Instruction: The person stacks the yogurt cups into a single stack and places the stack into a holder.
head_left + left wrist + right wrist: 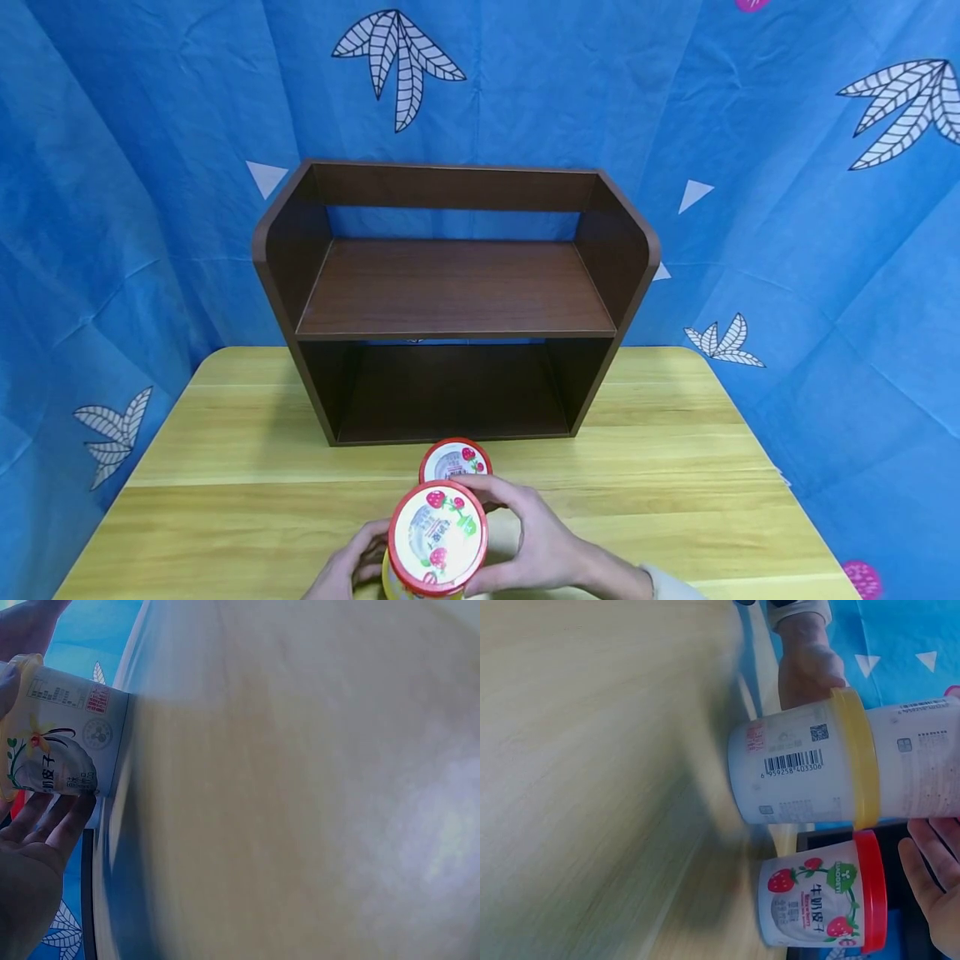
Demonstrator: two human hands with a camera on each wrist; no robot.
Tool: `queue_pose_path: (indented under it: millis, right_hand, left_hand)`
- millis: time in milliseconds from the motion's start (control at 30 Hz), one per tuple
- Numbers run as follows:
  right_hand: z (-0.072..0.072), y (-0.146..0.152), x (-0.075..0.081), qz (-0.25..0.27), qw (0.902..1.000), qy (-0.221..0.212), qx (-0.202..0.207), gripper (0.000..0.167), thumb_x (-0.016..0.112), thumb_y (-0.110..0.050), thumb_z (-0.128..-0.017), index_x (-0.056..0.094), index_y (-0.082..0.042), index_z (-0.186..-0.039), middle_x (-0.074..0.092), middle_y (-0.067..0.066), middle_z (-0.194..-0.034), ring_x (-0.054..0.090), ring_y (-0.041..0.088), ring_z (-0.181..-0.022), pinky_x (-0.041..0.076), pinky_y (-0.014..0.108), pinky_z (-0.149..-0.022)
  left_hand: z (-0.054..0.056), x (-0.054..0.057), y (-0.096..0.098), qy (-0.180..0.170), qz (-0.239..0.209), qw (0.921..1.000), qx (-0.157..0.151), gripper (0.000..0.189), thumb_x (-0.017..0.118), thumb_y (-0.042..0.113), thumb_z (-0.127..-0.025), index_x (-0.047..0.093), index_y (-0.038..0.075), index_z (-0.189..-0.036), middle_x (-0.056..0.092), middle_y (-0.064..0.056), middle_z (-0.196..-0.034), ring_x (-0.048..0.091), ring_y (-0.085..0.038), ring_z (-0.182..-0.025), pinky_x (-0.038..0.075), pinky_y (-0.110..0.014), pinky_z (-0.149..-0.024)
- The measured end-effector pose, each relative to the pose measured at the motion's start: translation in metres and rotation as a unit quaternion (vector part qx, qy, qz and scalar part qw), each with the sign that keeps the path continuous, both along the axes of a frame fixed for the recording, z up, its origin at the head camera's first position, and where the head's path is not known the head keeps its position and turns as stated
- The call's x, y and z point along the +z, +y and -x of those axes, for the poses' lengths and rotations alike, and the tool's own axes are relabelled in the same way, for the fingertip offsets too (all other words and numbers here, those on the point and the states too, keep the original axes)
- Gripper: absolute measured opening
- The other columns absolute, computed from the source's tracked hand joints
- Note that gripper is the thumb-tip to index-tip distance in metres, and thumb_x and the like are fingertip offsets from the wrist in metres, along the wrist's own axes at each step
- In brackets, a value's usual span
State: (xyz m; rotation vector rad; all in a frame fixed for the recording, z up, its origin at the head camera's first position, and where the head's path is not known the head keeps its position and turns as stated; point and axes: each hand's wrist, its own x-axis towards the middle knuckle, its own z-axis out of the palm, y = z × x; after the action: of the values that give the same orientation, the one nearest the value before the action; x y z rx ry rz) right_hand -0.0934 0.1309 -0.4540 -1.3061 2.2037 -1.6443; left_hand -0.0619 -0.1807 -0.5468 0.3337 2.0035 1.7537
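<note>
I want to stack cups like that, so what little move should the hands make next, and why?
I'd probably loosen the right hand slowly from the top cup while the left hand steadies the bottom cup. The top cup looks lined up on the yellow lid, and the left hand touches the bottom cup's side.

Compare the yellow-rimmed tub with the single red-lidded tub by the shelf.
Rim: the yellow-rimmed tub has a yellow one, the single red-lidded tub a red one. Picture: the yellow-rimmed tub shows a flower in the left wrist view; the single red-lidded tub shows strawberries. Load: the yellow-rimmed tub has another tub stacked on it; the single red-lidded tub has none. Both have round, pale sides.
</note>
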Motion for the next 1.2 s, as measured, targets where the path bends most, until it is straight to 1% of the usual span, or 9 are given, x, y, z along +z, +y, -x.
queue_pose_path:
  millis: [33,133,233,267,300,467,800,1033,1200]
  right_hand:
    - [0.000,0.000,0.000,0.000,1.0000,0.000,0.000,0.091,0.095,-0.019,-0.076,0.048,-0.015,-0.154,0.069,0.005,-0.141,0.068,0.011,-0.118,0.061,0.031,-0.099]
    - [0.000,-0.001,0.000,-0.007,0.9999,0.012,-0.003,0.092,0.095,-0.021,-0.076,0.047,-0.015,-0.154,0.069,0.004,-0.142,0.068,0.011,-0.118,0.061,0.031,-0.099]
    - [0.000,-0.002,0.000,-0.013,0.9999,0.008,-0.003,0.093,0.095,-0.021,-0.076,0.047,-0.016,-0.155,0.068,0.004,-0.143,0.068,0.011,-0.119,0.061,0.031,-0.100]
    - [0.000,-0.003,0.001,-0.015,0.9999,0.006,-0.003,0.092,0.095,-0.020,-0.076,0.047,-0.016,-0.155,0.068,0.004,-0.143,0.068,0.010,-0.119,0.061,0.032,-0.101]
    - [0.000,-0.003,0.001,-0.016,0.9999,0.002,-0.002,0.092,0.094,-0.020,-0.076,0.047,-0.016,-0.155,0.068,0.004,-0.143,0.068,0.010,-0.119,0.061,0.032,-0.101]
    - [0.000,-0.004,0.001,-0.019,0.9997,-0.014,0.001,0.091,0.094,-0.018,-0.076,0.047,-0.017,-0.155,0.068,0.004,-0.144,0.068,0.010,-0.118,0.061,0.032,-0.101]
    - [0.001,-0.005,-0.001,-0.021,0.9996,0.018,0.007,0.094,0.096,-0.021,-0.075,0.047,-0.015,-0.155,0.069,0.004,-0.142,0.069,0.009,-0.117,0.062,0.030,-0.099]
    - [0.000,-0.005,-0.002,-0.023,0.9997,0.005,0.003,0.092,0.094,-0.020,-0.077,0.046,-0.016,-0.155,0.068,0.005,-0.143,0.067,0.009,-0.119,0.062,0.031,-0.099]
    - [0.001,-0.004,-0.002,-0.027,0.9993,0.024,0.005,0.091,0.093,-0.022,-0.078,0.046,-0.015,-0.155,0.070,0.005,-0.140,0.068,0.009,-0.116,0.062,0.031,-0.098]
  left_hand:
    - [0.000,0.005,0.001,-0.010,0.006,0.9999,0.000,0.097,0.092,0.015,-0.078,0.036,-0.005,-0.155,0.050,-0.032,-0.154,0.061,-0.011,-0.133,0.056,-0.016,-0.101]
    - [0.006,-0.009,-0.003,-0.030,0.019,0.9994,0.000,0.097,0.093,0.017,-0.077,0.038,0.001,-0.156,0.052,-0.028,-0.155,0.060,-0.019,-0.137,0.055,-0.015,-0.101]
    - [0.011,-0.029,-0.009,-0.032,0.018,0.9993,-0.004,0.097,0.094,0.019,-0.076,0.040,0.007,-0.155,0.053,-0.026,-0.156,0.060,-0.013,-0.136,0.055,-0.015,-0.101]
    - [0.012,-0.035,-0.011,-0.031,0.018,0.9993,-0.006,0.097,0.095,0.019,-0.076,0.041,0.009,-0.155,0.053,-0.024,-0.156,0.060,-0.005,-0.133,0.055,-0.015,-0.102]
    - [0.012,-0.036,-0.011,-0.028,0.017,0.9994,-0.006,0.097,0.095,0.019,-0.075,0.041,0.009,-0.155,0.053,-0.025,-0.156,0.060,0.000,-0.131,0.055,-0.016,-0.102]
    - [0.011,-0.037,-0.010,-0.017,0.013,0.9997,-0.007,0.096,0.094,0.017,-0.075,0.040,0.008,-0.155,0.053,-0.026,-0.155,0.059,0.012,-0.124,0.055,-0.017,-0.104]
    - [0.009,-0.032,-0.009,0.003,0.002,1.0000,-0.007,0.100,0.095,0.016,-0.073,0.039,0.004,-0.155,0.052,-0.030,-0.154,0.059,0.010,-0.126,0.055,-0.017,-0.105]
    - [0.010,-0.031,-0.010,-0.024,0.014,0.9996,-0.010,0.101,0.095,0.019,-0.075,0.037,0.006,-0.157,0.050,-0.028,-0.158,0.057,0.016,-0.123,0.054,-0.015,-0.103]
    - [0.009,-0.032,-0.010,-0.032,0.016,0.9993,-0.010,0.099,0.094,0.019,-0.076,0.039,0.007,-0.156,0.049,-0.027,-0.159,0.057,0.017,-0.122,0.054,-0.015,-0.103]
